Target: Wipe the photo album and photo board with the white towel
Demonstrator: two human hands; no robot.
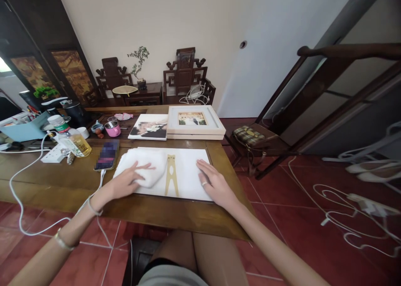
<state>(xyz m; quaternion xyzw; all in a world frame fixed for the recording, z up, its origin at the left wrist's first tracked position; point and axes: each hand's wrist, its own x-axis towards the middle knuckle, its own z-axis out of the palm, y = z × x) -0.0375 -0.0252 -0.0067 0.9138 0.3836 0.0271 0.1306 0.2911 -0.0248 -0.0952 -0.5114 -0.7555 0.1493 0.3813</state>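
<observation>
A white board (188, 173) lies flat on the wooden table (175, 217) in front of me, with a gold stand piece (171, 173) down its middle. A white cloth (150, 165) sits on the board's left part. My left hand (127, 181) rests on the cloth, fingers stretched out flat. My right hand (213, 183) lies flat on the board's right part, fingers spread, a ring on one finger.
A phone (107, 155) on a white cable lies left of the board. Behind are a photo print (149, 127), a framed photo (194, 121), a pink cup (112, 128), a bottle (73, 140) and a power strip (54, 154). White cables (344, 202) trail on the red floor at right.
</observation>
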